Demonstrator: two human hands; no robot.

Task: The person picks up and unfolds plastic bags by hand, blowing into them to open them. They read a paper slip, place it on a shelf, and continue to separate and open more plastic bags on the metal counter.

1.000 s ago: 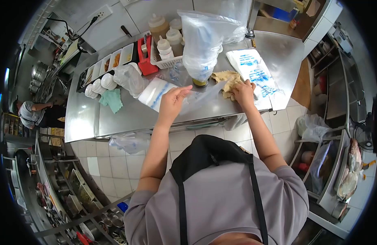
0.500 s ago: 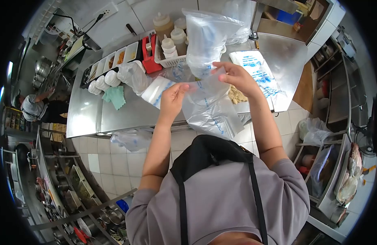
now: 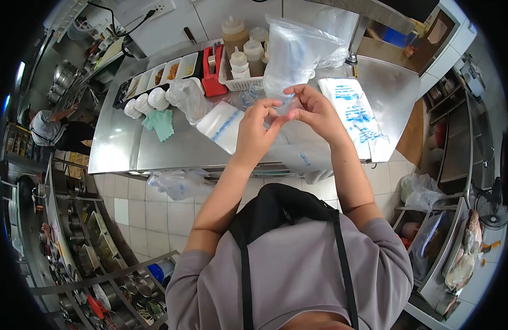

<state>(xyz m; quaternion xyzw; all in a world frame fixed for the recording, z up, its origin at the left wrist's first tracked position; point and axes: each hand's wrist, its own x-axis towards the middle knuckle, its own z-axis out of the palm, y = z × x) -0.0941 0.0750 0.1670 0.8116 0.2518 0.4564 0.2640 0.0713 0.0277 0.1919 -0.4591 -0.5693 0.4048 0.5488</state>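
A clear plastic bag (image 3: 304, 149) with faint blue print hangs from my two hands over the counter's front edge. My left hand (image 3: 258, 127) pinches the bag's top edge with thumb and fingers. Close beside it, my right hand (image 3: 315, 114) has its fingers curled on the same edge, thumb and forefinger near my left fingertips. Behind the hands stands a tall bundle of clear plastic bags (image 3: 292, 55). Left of my left hand lies a folded white bag stack (image 3: 221, 125) with a blue stripe. A blue-printed stack of plastic bags (image 3: 350, 113) lies to the right of my right hand.
On the steel counter (image 3: 119, 143) are a white basket (image 3: 240, 84) of squeeze bottles, a red holder (image 3: 213, 77), a black rack of white food trays (image 3: 165, 77), stacked white cups (image 3: 158, 99) and a green cloth (image 3: 159, 124). A person (image 3: 50, 129) stands far left.
My hands have come closer together at the bag's top, the left hand moving right and slightly up. The bag, spread between them before, now hangs below. The view has shifted slightly.
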